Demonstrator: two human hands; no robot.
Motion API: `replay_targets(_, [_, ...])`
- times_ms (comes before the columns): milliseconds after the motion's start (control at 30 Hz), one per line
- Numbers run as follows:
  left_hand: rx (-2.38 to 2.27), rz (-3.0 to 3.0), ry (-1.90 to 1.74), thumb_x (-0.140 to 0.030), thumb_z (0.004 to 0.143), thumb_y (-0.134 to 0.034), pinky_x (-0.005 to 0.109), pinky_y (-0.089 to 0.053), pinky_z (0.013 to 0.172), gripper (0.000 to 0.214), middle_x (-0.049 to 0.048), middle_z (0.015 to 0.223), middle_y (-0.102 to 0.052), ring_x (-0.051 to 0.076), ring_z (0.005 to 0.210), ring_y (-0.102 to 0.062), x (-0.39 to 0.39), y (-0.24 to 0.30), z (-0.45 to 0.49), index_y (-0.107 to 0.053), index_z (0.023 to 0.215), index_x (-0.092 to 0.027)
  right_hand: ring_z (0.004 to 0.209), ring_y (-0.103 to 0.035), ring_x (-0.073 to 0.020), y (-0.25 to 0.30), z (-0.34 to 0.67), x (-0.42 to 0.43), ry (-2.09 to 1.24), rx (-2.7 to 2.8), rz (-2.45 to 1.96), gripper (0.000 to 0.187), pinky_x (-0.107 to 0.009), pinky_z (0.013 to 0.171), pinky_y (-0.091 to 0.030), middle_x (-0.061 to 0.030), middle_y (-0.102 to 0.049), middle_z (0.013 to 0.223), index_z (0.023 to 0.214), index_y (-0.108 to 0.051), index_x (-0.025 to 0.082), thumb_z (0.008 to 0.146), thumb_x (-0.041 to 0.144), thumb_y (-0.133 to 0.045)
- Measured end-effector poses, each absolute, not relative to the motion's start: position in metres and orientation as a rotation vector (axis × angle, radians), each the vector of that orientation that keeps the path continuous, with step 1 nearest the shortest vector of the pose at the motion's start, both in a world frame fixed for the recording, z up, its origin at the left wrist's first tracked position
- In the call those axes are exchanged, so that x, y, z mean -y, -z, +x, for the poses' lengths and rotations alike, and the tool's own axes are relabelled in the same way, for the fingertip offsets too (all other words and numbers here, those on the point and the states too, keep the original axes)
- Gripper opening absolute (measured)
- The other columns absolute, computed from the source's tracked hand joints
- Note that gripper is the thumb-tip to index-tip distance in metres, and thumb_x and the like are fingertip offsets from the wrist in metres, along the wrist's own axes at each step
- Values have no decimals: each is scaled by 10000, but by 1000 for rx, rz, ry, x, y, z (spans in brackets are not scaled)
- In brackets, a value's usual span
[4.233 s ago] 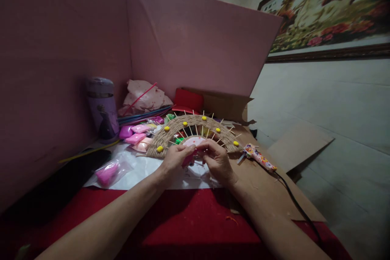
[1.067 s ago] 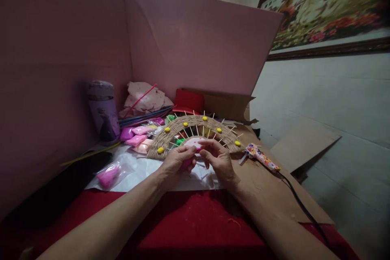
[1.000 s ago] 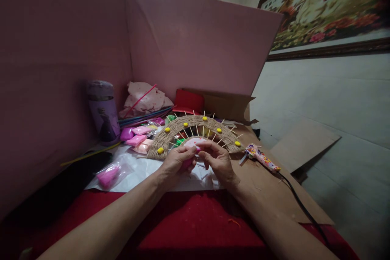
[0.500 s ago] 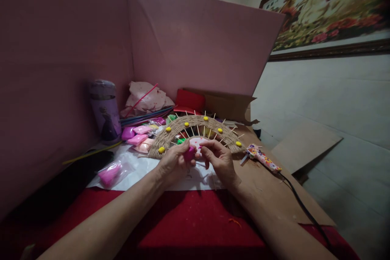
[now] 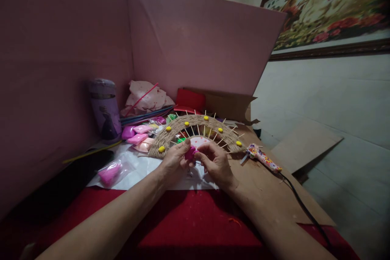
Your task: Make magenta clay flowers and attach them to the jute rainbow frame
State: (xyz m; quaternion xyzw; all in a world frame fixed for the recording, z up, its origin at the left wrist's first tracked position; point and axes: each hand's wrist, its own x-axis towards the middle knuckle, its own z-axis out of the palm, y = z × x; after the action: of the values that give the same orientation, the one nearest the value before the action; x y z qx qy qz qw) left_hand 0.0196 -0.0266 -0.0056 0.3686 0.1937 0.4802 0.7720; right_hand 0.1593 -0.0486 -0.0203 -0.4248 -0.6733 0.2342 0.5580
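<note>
My left hand (image 5: 177,160) is closed round a lump of magenta modelling clay (image 5: 190,153), with the thumb on top. The fingertips of my right hand (image 5: 215,164) pinch the right edge of that clay. Just behind both hands stands an arch wound with brown twine (image 5: 195,122), with thin sticks poking out along its outer and inner edges. Several yellow dots (image 5: 187,123) sit on the twine. Inside the arch is a white half-round piece with pink spots (image 5: 199,141), partly covered by my hands.
Packets of coloured clay (image 5: 138,138) and a bagged pink lump (image 5: 110,174) lie left. A purple tumbler (image 5: 105,113) stands behind them. On the right, a patterned glue gun (image 5: 263,158) with a black cord rests on cardboard (image 5: 274,199). A pink panel (image 5: 195,40) rises behind.
My right hand has moved slightly left, so its fingertips now meet the clay in my left hand; before, they were apart from it. The arch and surrounding things have stayed put.
</note>
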Motion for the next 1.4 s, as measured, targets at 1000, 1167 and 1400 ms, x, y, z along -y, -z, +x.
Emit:
replay_targets(1000, [-612,827,-1076,-344,750,-668,143,-336,342,255,-5,557,-551,61,402,-481,22,8,20,-552,726,-118,454,-517,-97,22,161,44,-729,1480,-987,184,-210,368,-429,-6,-619,676,890,-658,188,773,328,-633])
replay_targets(1167, [-650,869,-1056,-400,789,-607,133,-264,287,300,6,549,-556,68,374,-480,20,11,19,-527,709,-123,857,-629,-193,20,162,44,-286,1713,-972,172,-336,761,-509,-62,-688,937,959,-682,204,816,236,-595])
replay_targets(1400, [-705,903,-1040,-469,736,-642,137,-291,287,346,-8,532,-556,65,346,-473,23,10,21,-552,751,-135,801,-619,-199,20,162,46,-233,1734,-991,232,-360,746,-498,-55,-683,869,1000,-669,209,785,293,-644])
